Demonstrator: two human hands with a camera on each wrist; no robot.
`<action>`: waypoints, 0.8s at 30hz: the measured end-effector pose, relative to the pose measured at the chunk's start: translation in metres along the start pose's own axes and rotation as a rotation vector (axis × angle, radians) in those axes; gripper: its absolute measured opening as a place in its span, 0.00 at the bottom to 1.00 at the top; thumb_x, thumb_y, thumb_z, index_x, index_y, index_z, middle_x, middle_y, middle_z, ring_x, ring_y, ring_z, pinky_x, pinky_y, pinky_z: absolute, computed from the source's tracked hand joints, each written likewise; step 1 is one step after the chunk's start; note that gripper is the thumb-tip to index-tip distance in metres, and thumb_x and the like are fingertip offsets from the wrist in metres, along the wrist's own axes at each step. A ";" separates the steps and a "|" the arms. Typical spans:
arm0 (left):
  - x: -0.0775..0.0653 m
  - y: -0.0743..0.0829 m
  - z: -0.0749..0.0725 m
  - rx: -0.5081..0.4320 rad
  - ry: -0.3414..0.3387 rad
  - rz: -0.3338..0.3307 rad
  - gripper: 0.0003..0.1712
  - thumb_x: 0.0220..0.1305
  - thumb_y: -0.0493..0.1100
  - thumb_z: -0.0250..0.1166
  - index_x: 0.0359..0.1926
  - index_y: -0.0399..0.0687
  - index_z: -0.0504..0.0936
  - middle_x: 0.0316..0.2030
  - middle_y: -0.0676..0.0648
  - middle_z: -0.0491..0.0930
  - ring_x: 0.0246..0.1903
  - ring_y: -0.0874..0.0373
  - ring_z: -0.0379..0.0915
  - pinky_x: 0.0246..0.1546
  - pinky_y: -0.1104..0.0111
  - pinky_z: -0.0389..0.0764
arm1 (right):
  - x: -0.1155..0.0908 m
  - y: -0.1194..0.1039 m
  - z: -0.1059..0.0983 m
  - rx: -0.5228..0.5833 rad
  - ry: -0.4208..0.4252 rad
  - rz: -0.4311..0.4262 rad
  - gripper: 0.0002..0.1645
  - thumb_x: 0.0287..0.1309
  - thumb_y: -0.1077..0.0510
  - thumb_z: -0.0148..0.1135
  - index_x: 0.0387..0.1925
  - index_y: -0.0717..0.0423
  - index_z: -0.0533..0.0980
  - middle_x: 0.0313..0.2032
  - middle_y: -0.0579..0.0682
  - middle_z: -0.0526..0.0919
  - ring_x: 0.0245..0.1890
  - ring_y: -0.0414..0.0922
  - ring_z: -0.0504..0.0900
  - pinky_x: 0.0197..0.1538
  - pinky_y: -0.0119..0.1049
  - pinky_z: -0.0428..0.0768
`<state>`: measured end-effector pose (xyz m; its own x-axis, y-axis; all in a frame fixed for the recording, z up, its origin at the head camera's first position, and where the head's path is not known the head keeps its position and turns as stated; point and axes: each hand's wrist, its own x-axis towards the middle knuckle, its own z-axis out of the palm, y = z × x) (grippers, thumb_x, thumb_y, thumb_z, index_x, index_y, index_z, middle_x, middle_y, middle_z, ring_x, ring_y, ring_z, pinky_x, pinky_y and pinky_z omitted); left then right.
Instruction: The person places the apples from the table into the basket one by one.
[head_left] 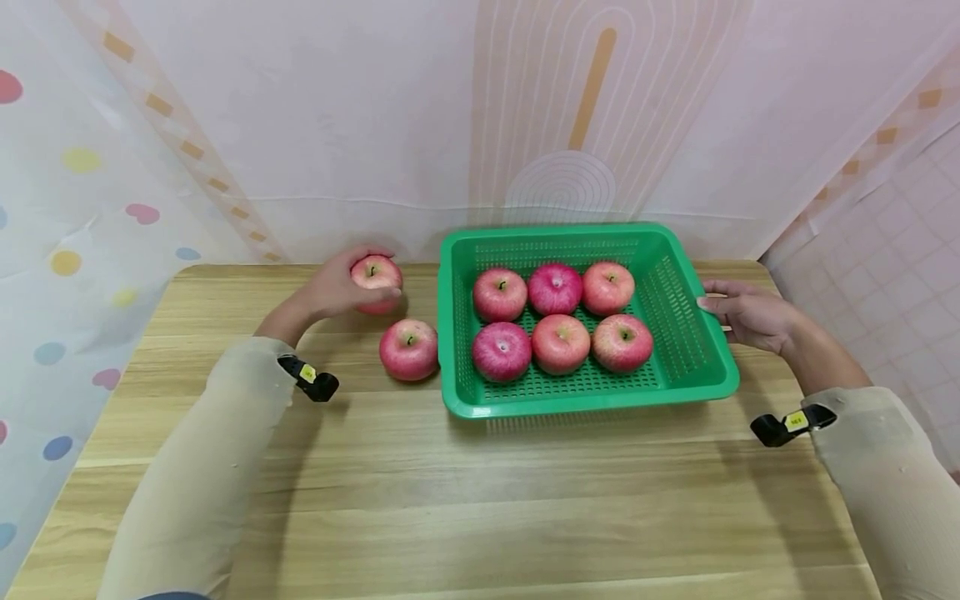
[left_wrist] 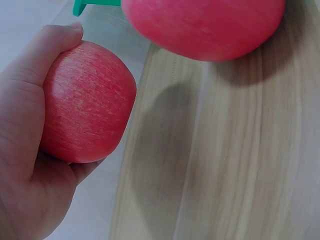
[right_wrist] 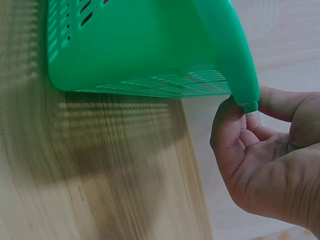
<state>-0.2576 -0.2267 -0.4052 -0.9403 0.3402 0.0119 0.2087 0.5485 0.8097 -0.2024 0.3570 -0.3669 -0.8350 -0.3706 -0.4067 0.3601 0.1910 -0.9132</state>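
Observation:
My left hand [head_left: 341, 283] grips a pinkish-red apple [head_left: 377, 273] to the left of the green basket [head_left: 585, 410]. In the left wrist view, thumb and fingers curl round that apple [left_wrist: 90, 102], and a shadow lies on the wood beside it. Another apple [head_left: 408, 350] rests on the table against or close to the basket's left side. Inside the basket sit several apples in two rows, among them a darker one [head_left: 555, 288]. At the basket's right rim is my right hand [head_left: 757, 318]; the right wrist view shows thumb and fingers pinching the rim [right_wrist: 240, 65].
The wooden table [head_left: 487, 508] runs up to a patterned cloth [head_left: 375, 108] behind the basket. Dotted cloth [head_left: 67, 292] hangs along the left, and a pale grid-patterned surface [head_left: 907, 217] lies to the right.

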 end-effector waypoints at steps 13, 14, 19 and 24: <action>-0.006 0.010 -0.011 0.007 -0.021 -0.010 0.37 0.58 0.43 0.76 0.68 0.42 0.73 0.61 0.42 0.76 0.58 0.53 0.69 0.57 0.66 0.72 | -0.001 0.000 0.001 0.010 -0.006 -0.014 0.13 0.79 0.65 0.44 0.49 0.51 0.75 0.37 0.47 0.87 0.36 0.41 0.87 0.40 0.37 0.85; -0.006 0.011 -0.011 0.007 -0.024 -0.009 0.37 0.59 0.43 0.76 0.67 0.42 0.74 0.60 0.42 0.76 0.58 0.54 0.69 0.57 0.66 0.72 | -0.001 0.000 0.001 0.009 -0.006 -0.014 0.13 0.79 0.65 0.44 0.49 0.51 0.75 0.37 0.47 0.87 0.36 0.41 0.87 0.40 0.37 0.85; -0.006 0.015 -0.013 0.019 -0.033 0.003 0.36 0.59 0.43 0.75 0.67 0.41 0.74 0.60 0.42 0.76 0.56 0.54 0.70 0.56 0.66 0.73 | -0.002 0.000 0.001 0.009 -0.007 -0.013 0.12 0.79 0.64 0.44 0.49 0.51 0.75 0.38 0.48 0.87 0.36 0.41 0.87 0.40 0.37 0.85; -0.006 0.020 -0.015 0.043 -0.028 0.003 0.35 0.59 0.44 0.75 0.66 0.40 0.74 0.58 0.42 0.76 0.55 0.53 0.71 0.55 0.63 0.73 | -0.002 -0.001 0.001 0.010 -0.013 -0.015 0.12 0.79 0.64 0.44 0.49 0.51 0.74 0.38 0.48 0.87 0.37 0.41 0.87 0.40 0.37 0.85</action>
<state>-0.2514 -0.2292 -0.3800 -0.9321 0.3622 -0.0027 0.2231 0.5799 0.7836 -0.2006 0.3565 -0.3655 -0.8346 -0.3855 -0.3935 0.3521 0.1762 -0.9192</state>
